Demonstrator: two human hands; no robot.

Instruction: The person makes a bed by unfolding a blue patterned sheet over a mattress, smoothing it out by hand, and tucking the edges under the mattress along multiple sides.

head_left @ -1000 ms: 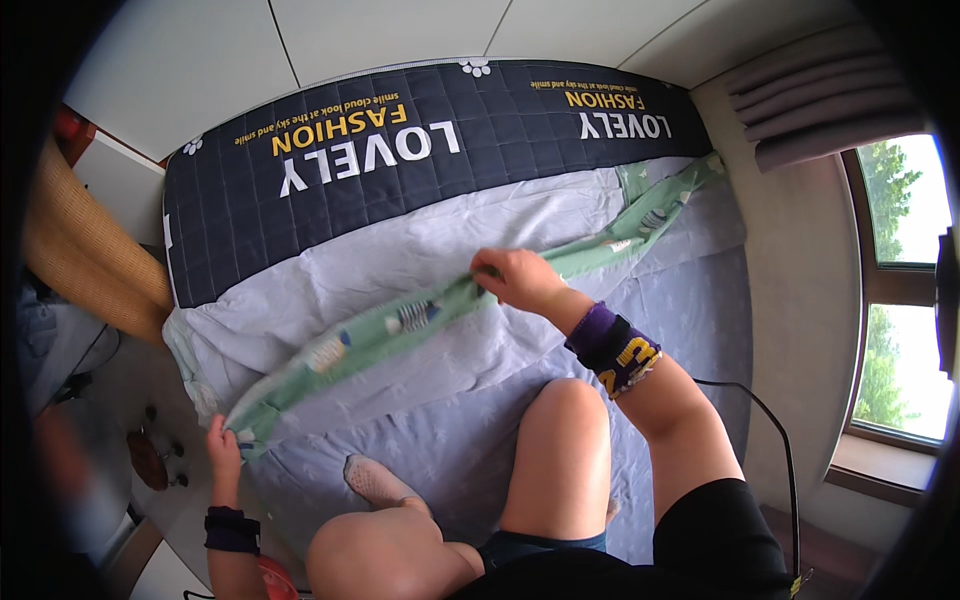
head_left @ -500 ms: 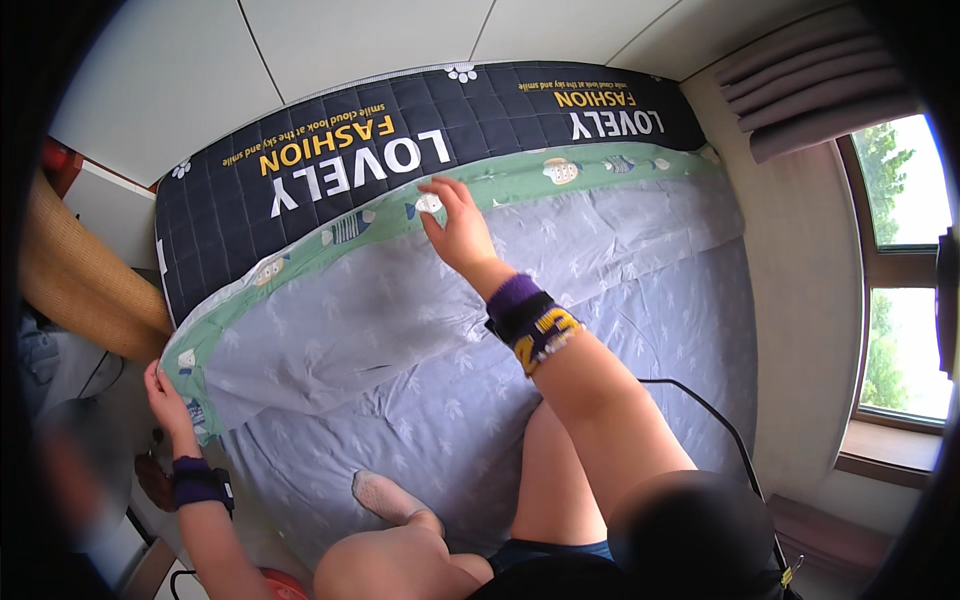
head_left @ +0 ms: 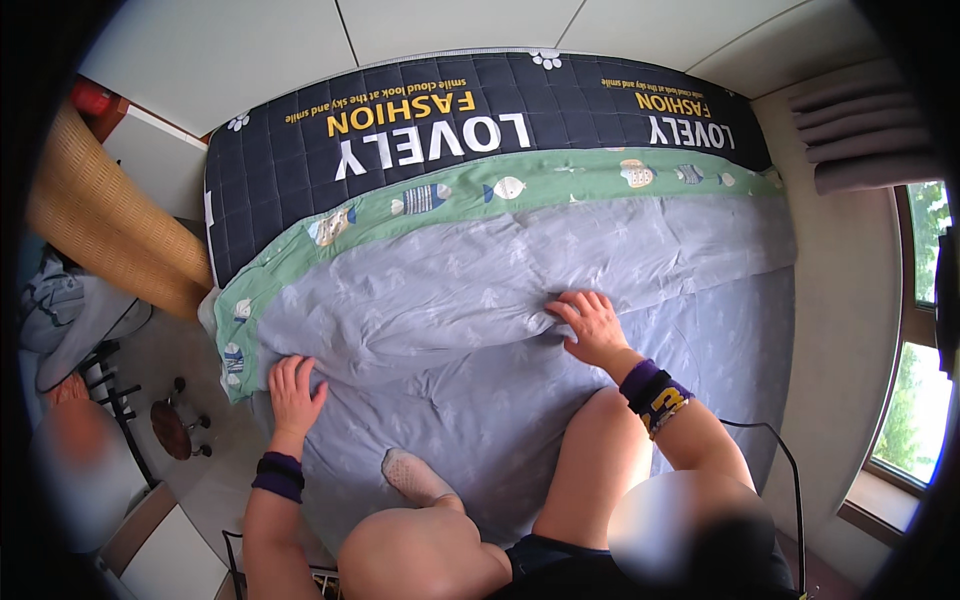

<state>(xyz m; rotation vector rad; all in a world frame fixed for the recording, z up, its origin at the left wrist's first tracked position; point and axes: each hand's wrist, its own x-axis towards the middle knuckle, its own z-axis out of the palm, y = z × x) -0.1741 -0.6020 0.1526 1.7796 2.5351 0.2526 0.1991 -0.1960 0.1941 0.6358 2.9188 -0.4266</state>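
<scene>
A grey-blue bed sheet with a pale leaf print covers the bed I am on. Its green border, printed with fish, lies folded back over a dark quilted mattress. My left hand rests on the sheet close to the bed's left edge, beside the end of the green border, fingers stretched out. Farther right, my right hand lies on the rumpled edge of the folded layer, its fingers apart and bent a little. Each wrist has a dark purple band.
White panels rise behind the bed. At the left stand a rolled woven mat, a round wheeled stool base and a grey bag. Along the right are a window and a folded blind. A black cable curves beside my right arm.
My right hand has come down from the green border onto the grey-blue part. My left hand has left the border's corner and moved right onto the sheet. The view has shifted.
</scene>
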